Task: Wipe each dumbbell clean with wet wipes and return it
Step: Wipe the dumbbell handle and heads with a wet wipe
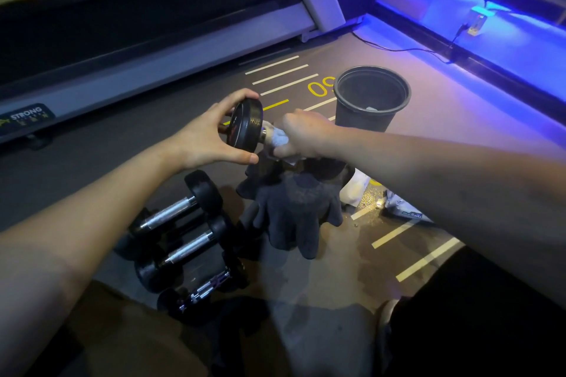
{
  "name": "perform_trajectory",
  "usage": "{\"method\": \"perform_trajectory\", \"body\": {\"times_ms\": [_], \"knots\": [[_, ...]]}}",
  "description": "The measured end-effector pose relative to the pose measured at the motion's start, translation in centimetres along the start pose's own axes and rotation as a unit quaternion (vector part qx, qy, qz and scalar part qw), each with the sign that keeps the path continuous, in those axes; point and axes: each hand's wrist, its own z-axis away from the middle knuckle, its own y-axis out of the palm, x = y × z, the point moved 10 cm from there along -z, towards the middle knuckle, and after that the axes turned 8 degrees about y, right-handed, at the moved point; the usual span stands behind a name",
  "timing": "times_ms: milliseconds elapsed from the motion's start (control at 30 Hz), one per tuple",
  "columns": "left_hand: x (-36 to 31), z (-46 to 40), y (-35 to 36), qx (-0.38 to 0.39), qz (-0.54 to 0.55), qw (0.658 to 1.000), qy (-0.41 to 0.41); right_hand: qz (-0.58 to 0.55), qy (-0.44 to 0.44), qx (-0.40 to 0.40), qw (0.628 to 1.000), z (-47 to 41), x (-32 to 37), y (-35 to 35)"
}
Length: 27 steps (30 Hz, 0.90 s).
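Here the dumbbell (245,125) is up off the floor, between both hands. It looks heavy and hard (the shiny bar may be slippery). The left hand (211,135) cups its round black end, fingers curled. The right hand (303,135) squeezes a wet wipe (280,139) around the bar.

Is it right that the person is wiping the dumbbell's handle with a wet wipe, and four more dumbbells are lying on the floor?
Not quite. The right hand does rub the wet wipe along the handle of the held dumbbell, which the left hand steadies. But the head view shows three dumbbells on the floor, not four.
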Motion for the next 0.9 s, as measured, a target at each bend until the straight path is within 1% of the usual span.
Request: {"method": "perform_trajectory", "body": {"times_ms": [200, 333, 433, 533, 600, 733, 800, 833, 900], "knots": [[0.4, 0.2, 0.1, 0.003, -0.001, 1.000, -0.004, 0.044, 0.014, 0.033, 0.998, 0.4, -2.0, 1.2], [0.7, 0.3, 0.7, 0.006, 0.008, 1.000, -0.012, 0.106, -0.012, 0.029, 0.994, 0.1, -2.2, 1.6], [0.5, 0.2, 0.9, 0.000, 0.010, 1.000, -0.014, 0.136, -0.019, 0.041, 0.990, 0.0, -3.0, 2.1], [0.0, -0.2, 0.7, 0.001, 0.001, 1.000, -0.003, 0.132, -0.030, 0.053, 0.989, -0.1, -3.9, 2.2], [-0.2, -0.1, 0.7, 0.005, 0.001, 1.000, -0.002, 0.122, -0.040, 0.075, 0.989, -0.3, -4.6, 2.4], [-0.1, 0.2, 0.7, -0.001, 0.005, 1.000, -0.007, 0.099, -0.031, 0.128, 0.986, -1.5, -6.0, 3.6], [-0.2, 0.1, 0.8, 0.005, 0.000, 1.000, -0.008, 0.107, -0.021, 0.140, 0.984, -1.8, -6.3, 3.9], [-0.2, 0.1, 0.8, 0.004, 0.001, 1.000, -0.011, 0.136, -0.021, 0.126, 0.982, -1.9, -6.4, 4.0], [-0.2, 0.2, 0.7, -0.010, 0.012, 1.000, -0.024, 0.226, -0.024, 0.061, 0.972, -1.9, -6.1, 3.5]]}}
